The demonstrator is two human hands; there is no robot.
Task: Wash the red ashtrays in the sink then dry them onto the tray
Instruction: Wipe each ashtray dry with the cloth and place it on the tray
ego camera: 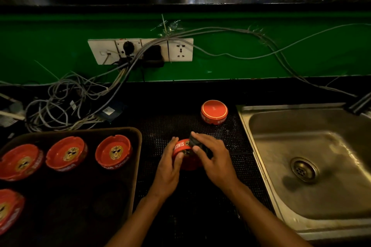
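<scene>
A person's left hand (170,163), fingers curled, grips the side of a round red ceramic ashtray (183,153) tilted above a black perforated rubber mat (230,142), while the right hand (213,155) pinches a dark cloth (197,143) against its rim. A second red ashtray (214,112) sits upside down on the mat near a stainless steel sink (313,166). Four more red ashtrays lie face up on a dark rectangular tray (84,196) at left. Behind, tangled grey cables (80,94) trail from a white socket panel (140,51) on a green wall (241,62).
</scene>
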